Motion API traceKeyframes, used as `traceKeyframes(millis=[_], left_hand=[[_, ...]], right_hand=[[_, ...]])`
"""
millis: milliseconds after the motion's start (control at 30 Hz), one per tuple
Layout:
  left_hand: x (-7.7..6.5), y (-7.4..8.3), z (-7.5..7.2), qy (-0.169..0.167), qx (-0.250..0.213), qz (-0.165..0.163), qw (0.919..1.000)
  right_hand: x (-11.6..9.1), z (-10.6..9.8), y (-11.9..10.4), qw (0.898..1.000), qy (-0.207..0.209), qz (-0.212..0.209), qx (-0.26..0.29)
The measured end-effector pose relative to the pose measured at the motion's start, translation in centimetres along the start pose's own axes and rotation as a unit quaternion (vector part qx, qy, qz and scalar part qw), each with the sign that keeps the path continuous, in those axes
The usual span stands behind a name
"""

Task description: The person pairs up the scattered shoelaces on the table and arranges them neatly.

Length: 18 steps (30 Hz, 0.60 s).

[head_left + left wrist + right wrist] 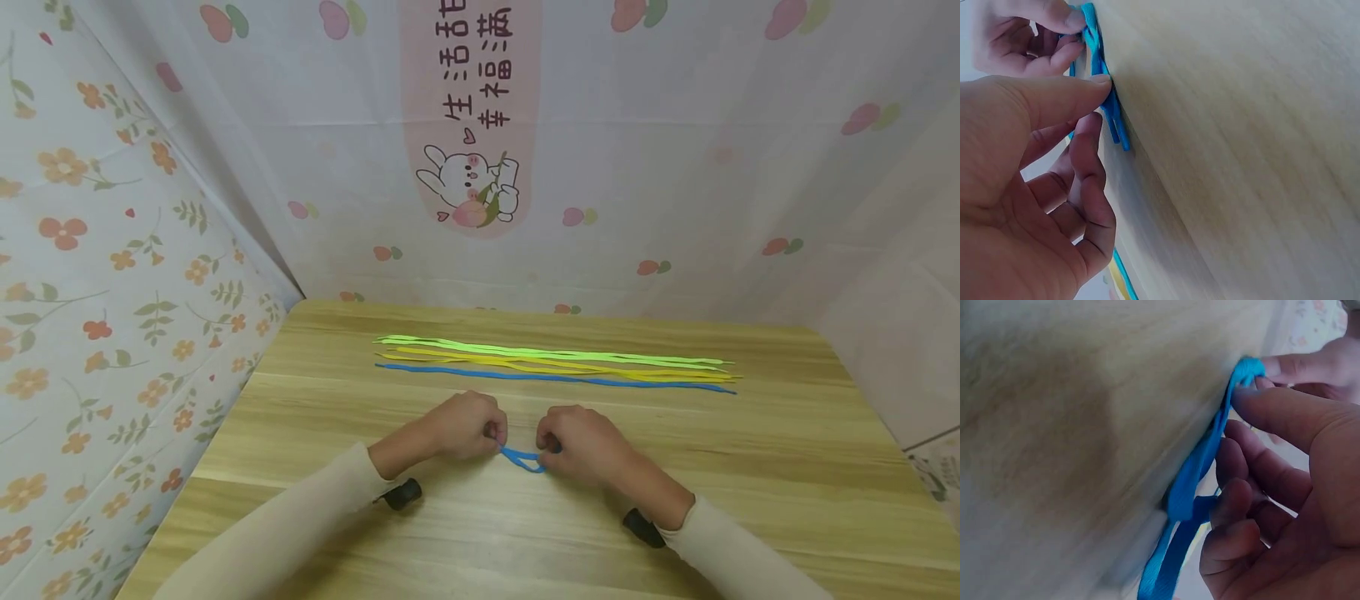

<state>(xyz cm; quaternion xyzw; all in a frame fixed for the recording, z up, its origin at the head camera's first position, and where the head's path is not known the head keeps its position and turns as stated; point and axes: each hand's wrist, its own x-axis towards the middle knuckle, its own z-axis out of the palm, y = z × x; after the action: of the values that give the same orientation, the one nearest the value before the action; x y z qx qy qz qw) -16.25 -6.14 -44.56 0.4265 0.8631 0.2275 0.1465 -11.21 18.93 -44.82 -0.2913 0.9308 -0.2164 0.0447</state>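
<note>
A blue shoelace [522, 458], doubled into a small loop, spans the gap between the two hands just above the table. The left hand [467, 425] pinches one side of it between thumb and forefinger. Beneath that thumb, in the left wrist view, two narrow lace ends [1120, 132] stick out. On the other side, the right hand [587, 443] pinches the lace with thumb and index finger, its other fingers curled. Folded lengths of the blue lace [1191, 475] run down past the right fingers in the right wrist view. Where the strands cross is partly hidden by the fingers.
Behind the hands, a second blue shoelace [555, 378], yellow shoelaces [480, 360] and neon green shoelaces [540, 351] lie stretched side by side across the wooden table [495, 550]. Patterned cloths [345, 167] hang at the back and left.
</note>
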Motion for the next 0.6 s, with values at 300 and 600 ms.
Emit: traceKeyframes(millis=[300,600], left_hand=[[-0.7,0.2,-0.1,0.011,0.009,0.001,0.9999],[-2.1,-0.5,-0.5,0.024,0.006,-0.008,0.9997]], right_hand=[[0.0,0.3,0.6,1.000,0.002,0.007,-0.001],[-1.7,-1.2,4.0,0.974,0.022,0.061,0.215]])
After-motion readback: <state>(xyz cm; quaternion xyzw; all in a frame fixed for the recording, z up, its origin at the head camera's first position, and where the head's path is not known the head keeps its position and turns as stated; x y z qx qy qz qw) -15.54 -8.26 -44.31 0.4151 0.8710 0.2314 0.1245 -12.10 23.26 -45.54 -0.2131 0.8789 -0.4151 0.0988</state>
